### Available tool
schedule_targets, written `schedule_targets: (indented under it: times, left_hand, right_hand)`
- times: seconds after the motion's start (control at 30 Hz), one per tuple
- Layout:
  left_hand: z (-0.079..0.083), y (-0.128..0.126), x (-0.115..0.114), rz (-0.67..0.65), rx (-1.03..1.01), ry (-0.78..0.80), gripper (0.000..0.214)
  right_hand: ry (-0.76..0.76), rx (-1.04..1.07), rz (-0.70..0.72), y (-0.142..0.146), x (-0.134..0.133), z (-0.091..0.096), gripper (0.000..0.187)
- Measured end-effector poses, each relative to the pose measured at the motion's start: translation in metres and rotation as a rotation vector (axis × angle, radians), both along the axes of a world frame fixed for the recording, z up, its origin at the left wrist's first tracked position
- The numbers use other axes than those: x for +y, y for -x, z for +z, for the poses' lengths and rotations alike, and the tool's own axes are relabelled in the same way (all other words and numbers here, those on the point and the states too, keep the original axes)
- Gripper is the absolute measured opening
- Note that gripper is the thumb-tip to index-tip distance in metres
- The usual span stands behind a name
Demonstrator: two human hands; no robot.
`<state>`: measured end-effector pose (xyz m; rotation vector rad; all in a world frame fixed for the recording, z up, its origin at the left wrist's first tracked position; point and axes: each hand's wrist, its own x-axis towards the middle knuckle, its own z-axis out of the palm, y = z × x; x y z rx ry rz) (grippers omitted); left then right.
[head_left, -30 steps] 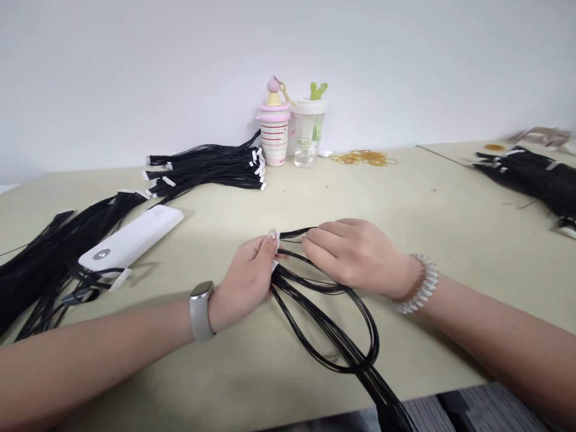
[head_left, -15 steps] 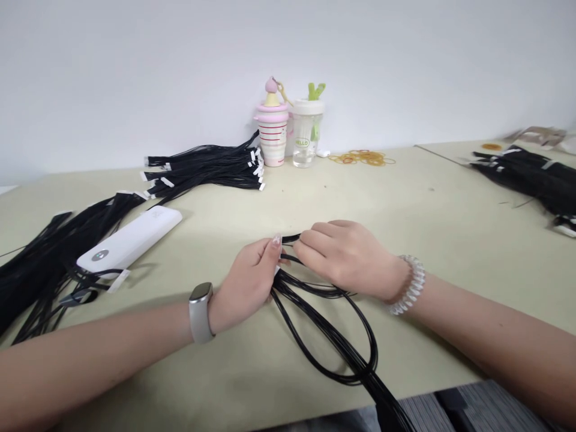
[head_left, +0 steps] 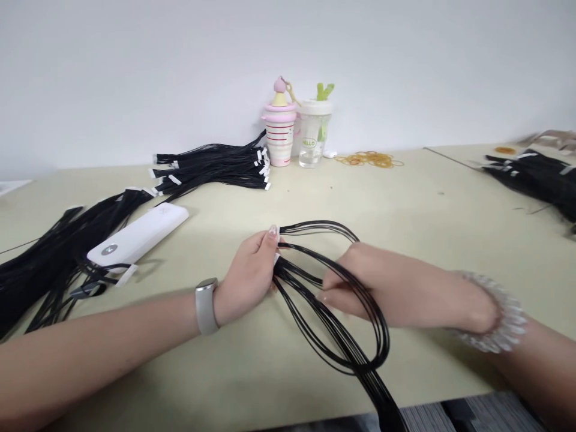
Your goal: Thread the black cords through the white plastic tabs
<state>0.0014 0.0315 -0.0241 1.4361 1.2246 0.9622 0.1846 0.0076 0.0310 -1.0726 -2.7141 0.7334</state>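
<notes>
My left hand (head_left: 249,259) is closed around the white-connector ends of a bunch of black cables (head_left: 378,393), with the thumb on top. The cables fan out to the right in loops, and their main bundle runs down over the table's front edge. My right hand (head_left: 389,285), slightly blurred, reaches in among the loops. Its fingers are curled, and the thumb and forefinger close on a few strands close to the left hand. One loop passes in front of its knuckles. The fingertips are partly hidden.
More black cables with white ends lie at the back (head_left: 216,165), the left (head_left: 49,258) and the far right (head_left: 535,180). A white power bank (head_left: 139,234) rests at left. A pink-lidded cup (head_left: 279,135), a clear cup (head_left: 312,135) and rubber bands (head_left: 371,159) stand or lie near the wall.
My right hand has moved away from the left fingertips, down and to the right, into the loops. More strands now arch out from my left hand, which keeps its grip.
</notes>
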Motion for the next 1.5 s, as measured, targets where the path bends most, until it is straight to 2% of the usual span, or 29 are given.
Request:
schedule_targets:
  times: [0.07, 0.2, 0.27, 0.37, 0.47, 0.67, 0.83, 0.97, 1.07, 1.13, 1.2, 1.27, 1.37, 1.43, 1.5]
  left_hand:
    - [-0.002, 0.000, 0.001, 0.024, 0.015, -0.003, 0.035]
    - [-0.002, 0.001, 0.001, 0.033, 0.029, -0.012, 0.035]
    - [0.001, 0.000, 0.000, 0.030, 0.047, -0.018, 0.034]
    - [0.004, -0.001, -0.001, 0.012, 0.076, -0.030, 0.032]
    - [0.006, -0.002, -0.002, 0.001, 0.097, -0.036, 0.033]
    - [0.006, -0.002, -0.003, -0.018, 0.146, -0.047, 0.037]
    - [0.009, -0.002, -0.004, -0.046, 0.202, -0.093, 0.037]
    - [0.011, -0.002, -0.004, -0.022, 0.250, -0.129, 0.037]
    - [0.011, -0.002, -0.004, -0.027, 0.204, -0.054, 0.038]
    - [0.009, -0.002, -0.004, -0.038, 0.176, -0.027, 0.038]
    - [0.008, -0.002, -0.004, -0.035, 0.176, -0.044, 0.039]
    - [0.008, -0.002, -0.004, -0.031, 0.176, -0.054, 0.039]
    - [0.009, -0.002, -0.004, -0.025, 0.164, -0.042, 0.037]
    - [0.009, -0.002, -0.005, -0.017, 0.155, -0.038, 0.036]
    - [0.009, -0.002, -0.005, -0.011, 0.139, -0.031, 0.036]
  right_hand:
    - [0.155, 0.072, 0.031, 0.006, 0.001, -0.008, 0.025]
    - [0.133, 0.243, -0.081, 0.021, 0.002, -0.024, 0.026]
    - [0.074, 0.270, -0.117, 0.025, 0.002, -0.027, 0.028]
    - [-0.094, 0.258, -0.146, 0.026, 0.001, -0.029, 0.029]
    - [-0.237, 0.222, -0.090, 0.025, 0.003, -0.031, 0.025]
    - [-0.373, 0.106, -0.088, 0.027, 0.004, -0.037, 0.026]
    - [-0.393, 0.048, -0.126, 0.025, 0.006, -0.029, 0.019]
    - [-0.260, -0.038, -0.179, 0.004, 0.016, -0.008, 0.021]
    - [-0.304, 0.134, -0.483, -0.020, 0.028, 0.007, 0.015]
    - [-0.388, 0.358, -0.730, -0.034, 0.037, 0.011, 0.008]
    - [-0.461, 0.603, -0.865, -0.044, 0.045, 0.013, 0.011]
    - [-0.425, 0.864, -0.870, -0.052, 0.053, 0.013, 0.018]
    - [-0.220, 1.198, -0.892, -0.060, 0.062, 0.016, 0.026]
    - [-0.135, 1.245, -0.923, -0.061, 0.062, 0.018, 0.035]
    - [-0.092, 1.175, -0.862, -0.055, 0.056, 0.018, 0.042]
